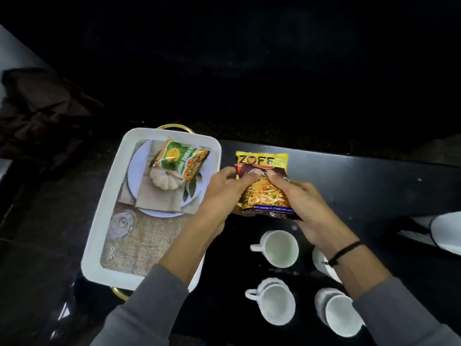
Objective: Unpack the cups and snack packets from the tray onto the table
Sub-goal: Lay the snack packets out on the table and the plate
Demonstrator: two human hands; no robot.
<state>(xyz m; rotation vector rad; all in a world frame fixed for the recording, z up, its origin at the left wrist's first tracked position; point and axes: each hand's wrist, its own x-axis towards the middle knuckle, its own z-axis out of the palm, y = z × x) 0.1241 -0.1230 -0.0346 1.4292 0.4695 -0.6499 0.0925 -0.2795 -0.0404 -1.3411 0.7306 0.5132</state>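
A yellow and dark snack packet (pixel 264 193) is over the black table (pixel 374 186), just right of the tray. My left hand (pixel 222 193) grips its left side and my right hand (pixel 299 201) grips its right side. A green and orange snack packet (pixel 179 159) lies in the white tray (pixel 99 221), at its far end. Several white cups stand on the table near me: one (pixel 279 248) below the held packet, one (pixel 274 300) in front of it, one (pixel 336 313) at the right, and one (pixel 320 263) partly hidden by my right wrist.
The tray has gold handles (pixel 174 127) and a printed picture on its bottom. A white object (pixel 446 231) lies at the table's right edge. A dark bag (pixel 42 108) sits at the far left. The background is dark.
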